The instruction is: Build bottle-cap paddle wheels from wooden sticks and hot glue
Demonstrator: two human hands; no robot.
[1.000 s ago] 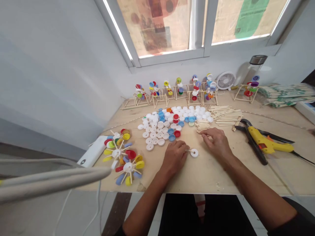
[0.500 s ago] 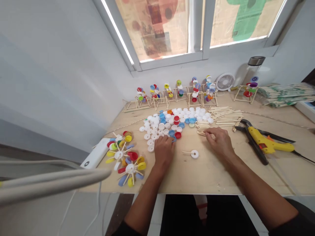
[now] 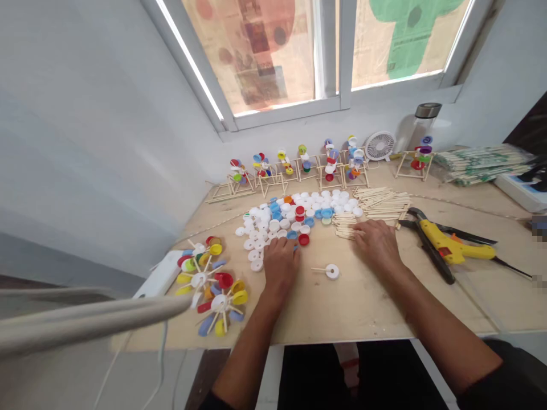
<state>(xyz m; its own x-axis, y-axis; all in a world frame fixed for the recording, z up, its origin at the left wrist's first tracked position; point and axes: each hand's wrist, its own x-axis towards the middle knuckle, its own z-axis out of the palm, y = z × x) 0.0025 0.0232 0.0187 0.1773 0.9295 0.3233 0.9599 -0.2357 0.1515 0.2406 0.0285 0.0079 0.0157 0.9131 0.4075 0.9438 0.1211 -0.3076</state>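
Note:
My left hand point(image 3: 280, 262) lies over the near edge of a spread of white, blue and red bottle caps point(image 3: 294, 216), its fingertips down among them; whether they pinch a cap is hidden. My right hand point(image 3: 376, 242) rests with curled fingers on a small heap of short wooden sticks point(image 3: 345, 224). Between the two hands lies a white cap with a stick glued to it point(image 3: 329, 271), touched by neither hand.
Two finished cap pinwheels point(image 3: 211, 282) lie at the left on the plywood table point(image 3: 363, 310). A yellow glue gun point(image 3: 453, 248) and black pliers lie at the right. Longer sticks point(image 3: 382, 200), a row of stick-and-cap models point(image 3: 299, 165), a small fan point(image 3: 379, 145) stand behind.
My left hand let go of the white cap with the stick and moved up-left to the pile of caps. My right hand stayed at the stick heap.

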